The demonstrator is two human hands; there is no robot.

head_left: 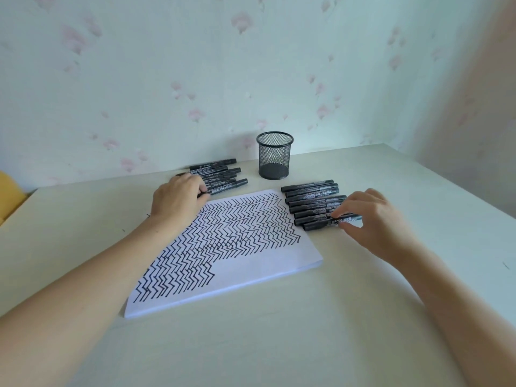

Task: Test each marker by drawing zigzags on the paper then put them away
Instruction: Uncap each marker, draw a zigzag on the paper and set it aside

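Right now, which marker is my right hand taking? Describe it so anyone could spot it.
Start at the mesh cup, then drop to the marker row right of the paper. It is the nearest marker, the only one pinched by the right hand.

A room in a home — a plain desk pushed against a papered wall.
Pale green wallpaper [195, 65] with pink flowers runs from nine to one o'clock; at twelve a black mesh pen cup [274, 155] stands on the cream desk [279, 344] — household furnishing, not a shop's or a lab's.
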